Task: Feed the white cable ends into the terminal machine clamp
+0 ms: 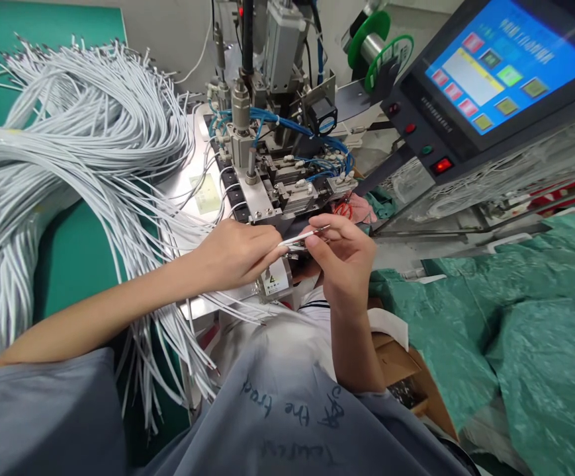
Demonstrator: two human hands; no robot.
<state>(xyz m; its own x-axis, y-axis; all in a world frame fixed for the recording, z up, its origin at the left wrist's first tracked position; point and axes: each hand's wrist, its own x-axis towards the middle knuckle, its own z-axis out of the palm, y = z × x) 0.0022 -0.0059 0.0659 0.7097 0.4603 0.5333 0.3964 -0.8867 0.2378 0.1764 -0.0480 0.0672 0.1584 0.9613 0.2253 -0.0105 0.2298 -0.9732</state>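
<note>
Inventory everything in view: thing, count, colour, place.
held cable: at least one, white, centre
cable pile: many strands, white, left
tabletop: one, green, left
machine: one, grey, upper centre
tubes: several, blue, on machine
fan: one, black, on machine
screen: one, blue, upper right
spool: one, green, left of screen
sheeting: count unclear, green, lower right
box: one, brown, lower right
note: one, yellowish, left of machine
shirt: one, greyish, bottom
left hand: one, bare, on held cable
right hand: one, bare, at cable tip

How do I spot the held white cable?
Find the rectangular blue display, then the grey metal machine left of it. In front, the thin white cable spans bare left hand to bare right hand, unlike the piled white cables at left.
</note>
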